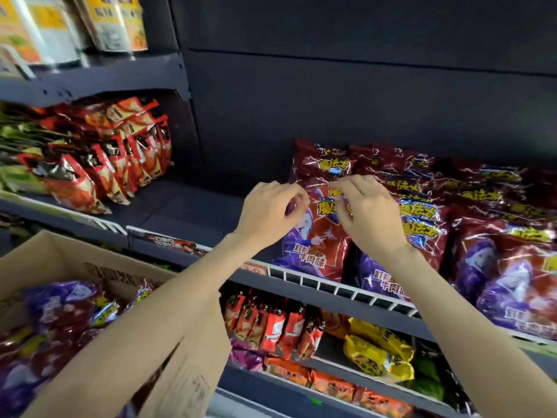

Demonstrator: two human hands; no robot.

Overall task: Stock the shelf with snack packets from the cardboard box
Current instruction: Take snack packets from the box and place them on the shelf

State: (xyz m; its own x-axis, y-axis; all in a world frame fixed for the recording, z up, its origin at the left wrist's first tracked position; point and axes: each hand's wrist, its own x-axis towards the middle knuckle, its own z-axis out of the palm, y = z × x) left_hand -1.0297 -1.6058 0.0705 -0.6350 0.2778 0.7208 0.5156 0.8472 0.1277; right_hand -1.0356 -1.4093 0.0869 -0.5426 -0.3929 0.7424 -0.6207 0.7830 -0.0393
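Cardboard box [45, 257] nearest, lower left, holding purple-and-red snack packets [57, 315]. Beyond, left hand [268, 212] and right hand [367, 212] at one upright red-and-purple packet [316, 236] on the dark shelf [301, 277], fingers curled, pinching its top edge. Farther right and behind, rows of matching packets [422, 212].

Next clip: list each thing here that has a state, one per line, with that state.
Cardboard box: open, snack packets still inside.
Front packet: upright on the shelf, top edge pinched by both hands.
Left hand: fingers curled on the packet's top.
Right hand: fingers curled on the packet's top.
Shelf: partly stocked, bare stretch left of the packet.
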